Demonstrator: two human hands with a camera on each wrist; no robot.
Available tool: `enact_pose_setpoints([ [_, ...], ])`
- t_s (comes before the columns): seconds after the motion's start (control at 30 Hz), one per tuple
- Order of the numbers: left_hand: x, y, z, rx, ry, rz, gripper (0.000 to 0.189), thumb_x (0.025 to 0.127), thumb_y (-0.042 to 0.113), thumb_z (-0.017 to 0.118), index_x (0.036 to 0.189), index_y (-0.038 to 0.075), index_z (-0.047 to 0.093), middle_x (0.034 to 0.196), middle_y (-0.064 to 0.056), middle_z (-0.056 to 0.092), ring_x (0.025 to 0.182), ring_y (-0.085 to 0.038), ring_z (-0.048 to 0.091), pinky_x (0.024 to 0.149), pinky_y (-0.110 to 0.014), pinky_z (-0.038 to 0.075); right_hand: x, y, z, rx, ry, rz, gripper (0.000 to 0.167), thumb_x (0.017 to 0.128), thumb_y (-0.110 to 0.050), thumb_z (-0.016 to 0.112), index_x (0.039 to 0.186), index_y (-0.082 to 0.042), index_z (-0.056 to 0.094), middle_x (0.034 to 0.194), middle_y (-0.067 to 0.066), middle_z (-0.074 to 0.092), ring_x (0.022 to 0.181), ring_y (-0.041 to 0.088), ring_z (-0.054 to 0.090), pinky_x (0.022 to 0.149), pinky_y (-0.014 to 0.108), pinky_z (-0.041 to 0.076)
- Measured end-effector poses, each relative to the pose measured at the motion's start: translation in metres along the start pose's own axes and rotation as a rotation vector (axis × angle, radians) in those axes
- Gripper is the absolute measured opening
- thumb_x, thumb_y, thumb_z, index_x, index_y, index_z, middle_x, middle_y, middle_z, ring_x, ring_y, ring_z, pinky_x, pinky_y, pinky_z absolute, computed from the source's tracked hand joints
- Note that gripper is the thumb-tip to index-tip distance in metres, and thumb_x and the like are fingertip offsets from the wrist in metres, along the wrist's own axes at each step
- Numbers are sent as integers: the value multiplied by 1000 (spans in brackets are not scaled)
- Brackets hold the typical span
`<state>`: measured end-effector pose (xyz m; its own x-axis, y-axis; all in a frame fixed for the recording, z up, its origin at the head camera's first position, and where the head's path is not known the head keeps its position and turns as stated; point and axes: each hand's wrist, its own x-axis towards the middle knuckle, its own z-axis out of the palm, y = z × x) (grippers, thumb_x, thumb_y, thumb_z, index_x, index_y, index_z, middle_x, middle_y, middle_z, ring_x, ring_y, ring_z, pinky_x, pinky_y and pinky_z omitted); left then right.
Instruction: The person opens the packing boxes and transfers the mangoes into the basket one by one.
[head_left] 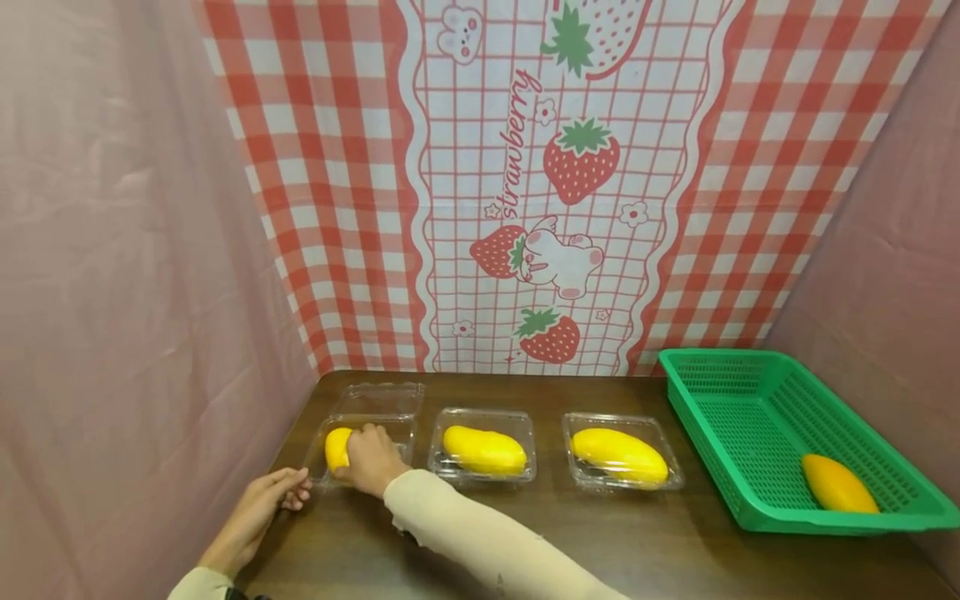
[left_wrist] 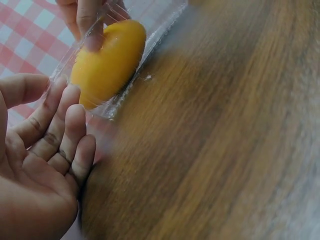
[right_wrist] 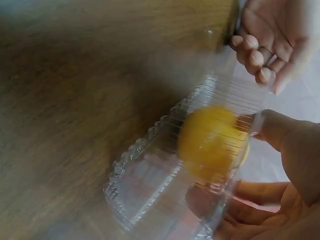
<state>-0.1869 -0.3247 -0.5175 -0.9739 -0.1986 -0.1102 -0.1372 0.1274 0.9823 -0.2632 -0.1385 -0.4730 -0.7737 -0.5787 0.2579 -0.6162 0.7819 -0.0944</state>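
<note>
A yellow mango (head_left: 337,448) lies in the leftmost clear plastic container (head_left: 409,437), whose hinged lid (head_left: 378,400) stands open toward the back. My right hand (head_left: 372,461) reaches into it and grips the mango, thumb on one side and fingers on the other. At the container's near left corner, my left hand (head_left: 258,504) pinches the rim between thumb and index finger; its other fingers are loosely bent, as the left wrist view shows. In the right wrist view, the mango (right_wrist: 212,142) is seen blurred through the ridged plastic wall.
Two closed clear containers, the middle one (head_left: 482,479) and the right one (head_left: 624,485), each hold a yellow mango. A green basket (head_left: 708,454) at the right has one orange-yellow mango (head_left: 838,483) inside. A checked strawberry-print cloth (head_left: 487,167) hangs behind the brown table (head_left: 675,558).
</note>
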Motion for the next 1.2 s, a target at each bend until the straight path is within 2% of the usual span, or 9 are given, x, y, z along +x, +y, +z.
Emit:
enact_pose_setpoints([
  [0.17, 0, 0, 1, 4, -3, -10, 30, 106, 24, 60, 99, -5, 68, 88, -8, 66, 75, -15, 60, 71, -27, 54, 1, 8, -7, 30, -41, 30, 32, 82, -36, 84, 97, -10, 74, 95, 7, 66, 88, 21, 61, 75, 31, 56],
  [0.43, 1, 0, 2, 2, 7, -20, 31, 105, 25, 61, 101, -5, 68, 89, -7, 66, 75, -16, 60, 72, -28, 54, 5, 11, -5, 66, -30, 41, 44, 82, -43, 87, 104, -9, 71, 100, 7, 68, 95, 22, 65, 82, 30, 56],
  [0.57, 0, 1, 2, 7, 11, -31, 31, 105, 26, 61, 101, -5, 68, 90, -7, 66, 76, -16, 60, 72, -28, 54, 7, 13, -3, 45, -27, 23, 39, 80, -42, 89, 91, -10, 71, 93, 6, 68, 88, 20, 65, 78, 28, 56],
  [0.73, 1, 1, 2, 10, 13, -36, 31, 105, 26, 60, 101, -5, 68, 89, -7, 66, 76, -16, 60, 72, -28, 53, 13, 16, -1, 52, -42, 3, 36, 77, -39, 91, 74, -13, 67, 79, 2, 64, 75, 16, 61, 67, 26, 54],
  [0.97, 2, 0, 1, 12, 6, -41, 32, 105, 27, 60, 102, -4, 68, 89, -7, 66, 76, -16, 60, 72, -28, 54, 17, 21, 6, 105, -63, 24, 43, 75, -43, 93, 68, -15, 60, 62, -5, 50, 62, 13, 50, 62, 27, 50],
  [1.2, 2, 0, 1, 11, 12, -38, 33, 106, 26, 59, 102, -5, 67, 90, -8, 66, 76, -16, 59, 72, -27, 53, 18, 23, 8, 133, -46, 8, 42, 74, -37, 93, 65, -15, 57, 63, -3, 50, 60, 13, 49, 55, 27, 47],
])
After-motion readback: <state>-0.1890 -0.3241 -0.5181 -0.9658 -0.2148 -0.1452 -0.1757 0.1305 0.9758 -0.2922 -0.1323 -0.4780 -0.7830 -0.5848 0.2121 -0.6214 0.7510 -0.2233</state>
